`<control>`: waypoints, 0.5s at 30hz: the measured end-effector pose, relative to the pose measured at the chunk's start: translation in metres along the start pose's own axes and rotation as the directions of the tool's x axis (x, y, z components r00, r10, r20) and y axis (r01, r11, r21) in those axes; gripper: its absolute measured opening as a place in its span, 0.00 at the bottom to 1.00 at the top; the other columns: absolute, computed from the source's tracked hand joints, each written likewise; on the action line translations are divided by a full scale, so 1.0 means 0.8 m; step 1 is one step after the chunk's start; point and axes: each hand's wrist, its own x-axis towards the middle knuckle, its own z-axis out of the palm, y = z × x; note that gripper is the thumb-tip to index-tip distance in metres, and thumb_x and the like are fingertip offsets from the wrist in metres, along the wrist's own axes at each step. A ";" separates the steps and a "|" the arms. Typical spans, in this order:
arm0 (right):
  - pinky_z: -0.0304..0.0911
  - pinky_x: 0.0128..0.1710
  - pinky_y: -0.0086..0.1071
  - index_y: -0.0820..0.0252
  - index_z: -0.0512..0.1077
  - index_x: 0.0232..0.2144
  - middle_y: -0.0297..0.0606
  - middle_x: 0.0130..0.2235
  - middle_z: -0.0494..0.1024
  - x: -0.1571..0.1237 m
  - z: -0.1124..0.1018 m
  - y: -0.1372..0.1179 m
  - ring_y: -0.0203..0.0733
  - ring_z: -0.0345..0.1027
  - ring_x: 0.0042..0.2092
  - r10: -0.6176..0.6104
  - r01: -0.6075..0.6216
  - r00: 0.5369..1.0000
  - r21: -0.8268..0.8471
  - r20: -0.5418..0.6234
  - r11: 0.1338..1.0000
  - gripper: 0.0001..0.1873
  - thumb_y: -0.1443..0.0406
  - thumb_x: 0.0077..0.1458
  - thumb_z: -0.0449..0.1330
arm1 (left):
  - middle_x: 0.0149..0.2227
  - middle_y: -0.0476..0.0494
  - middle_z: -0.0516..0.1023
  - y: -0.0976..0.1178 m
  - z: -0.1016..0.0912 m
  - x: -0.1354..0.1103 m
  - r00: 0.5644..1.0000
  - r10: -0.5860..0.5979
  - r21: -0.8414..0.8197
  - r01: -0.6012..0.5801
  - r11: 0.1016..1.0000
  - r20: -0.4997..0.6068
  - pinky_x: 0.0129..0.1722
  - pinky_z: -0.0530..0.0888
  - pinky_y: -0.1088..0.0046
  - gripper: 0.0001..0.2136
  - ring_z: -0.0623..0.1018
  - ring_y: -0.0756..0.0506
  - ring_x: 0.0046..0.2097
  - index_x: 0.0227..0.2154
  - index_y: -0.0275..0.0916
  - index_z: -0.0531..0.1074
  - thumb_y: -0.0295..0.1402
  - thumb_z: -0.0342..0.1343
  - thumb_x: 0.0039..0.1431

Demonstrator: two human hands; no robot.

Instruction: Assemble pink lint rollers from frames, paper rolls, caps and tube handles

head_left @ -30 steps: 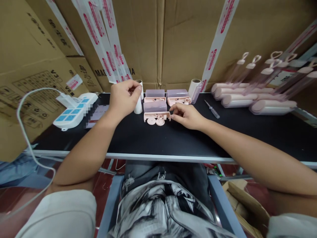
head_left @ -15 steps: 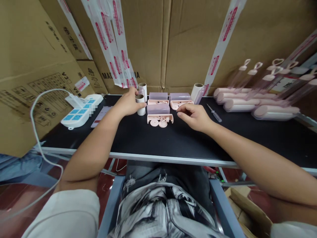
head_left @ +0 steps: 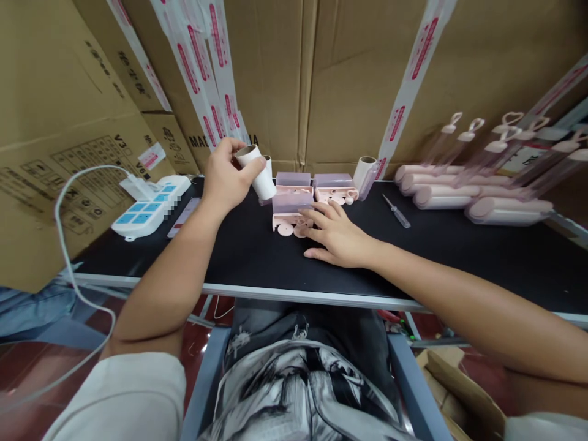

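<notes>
My left hand (head_left: 226, 177) grips a small white paper roll (head_left: 258, 171) and holds it tilted above the black tabletop (head_left: 257, 257). Behind it a second white roll stands upright, mostly hidden. My right hand (head_left: 335, 236) lies with fingers stretched over the nearest pink plastic holder (head_left: 287, 217), touching its pink round caps (head_left: 285, 229). Two more pink holders with lilac tops (head_left: 333, 184) sit just behind. Another white roll (head_left: 365, 170) stands at the back.
A white power strip (head_left: 149, 205) with blue switches and its cable lies at the left. A small screwdriver (head_left: 395, 211) lies right of the holders. Finished pink rollers (head_left: 463, 196) are stacked at the right. Cardboard boxes (head_left: 321, 79) wall the back and left.
My left hand has lifted the white roll off the table and tipped it. My right hand has opened and moved left onto the nearest pink holder.
</notes>
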 end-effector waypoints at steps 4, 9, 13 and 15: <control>0.50 0.69 0.72 0.60 0.81 0.58 0.56 0.69 0.70 -0.001 0.004 0.003 0.73 0.55 0.71 -0.048 0.048 0.999 0.050 -0.006 0.998 0.22 0.56 0.69 0.62 | 0.46 0.41 0.80 -0.011 0.001 0.008 0.999 -0.007 -0.060 0.004 0.998 -0.045 0.48 0.79 0.62 0.20 0.81 0.40 0.47 0.53 0.41 0.73 0.44 0.61 0.62; 0.53 0.68 0.70 0.56 0.83 0.49 0.52 0.68 0.72 -0.003 0.000 0.003 0.69 0.58 0.70 -0.112 0.118 0.992 0.098 -0.057 0.988 0.12 0.62 0.68 0.63 | 0.47 0.39 0.80 -0.018 0.004 0.011 0.998 -0.038 -0.103 0.033 0.994 -0.044 0.48 0.80 0.59 0.31 0.83 0.40 0.47 0.62 0.43 0.67 0.53 0.64 0.62; 0.51 0.69 0.70 0.55 0.82 0.42 0.47 0.62 0.79 -0.004 -0.003 -0.003 0.65 0.62 0.67 -0.168 0.173 0.984 0.096 -0.059 0.980 0.10 0.65 0.70 0.59 | 0.46 0.39 0.81 -0.006 0.005 0.005 1.000 -0.003 -0.126 0.004 0.992 0.013 0.45 0.80 0.63 0.30 0.83 0.40 0.47 0.57 0.41 0.70 0.58 0.64 0.62; 0.48 0.70 0.70 0.56 0.80 0.40 0.46 0.57 0.82 -0.003 -0.003 -0.006 0.63 0.64 0.65 -0.191 0.195 0.980 0.084 -0.055 0.977 0.10 0.66 0.71 0.57 | 0.44 0.39 0.82 0.002 0.003 0.000 0.998 0.026 -0.166 -0.018 0.986 0.051 0.44 0.80 0.65 0.28 0.83 0.41 0.46 0.52 0.40 0.73 0.58 0.64 0.61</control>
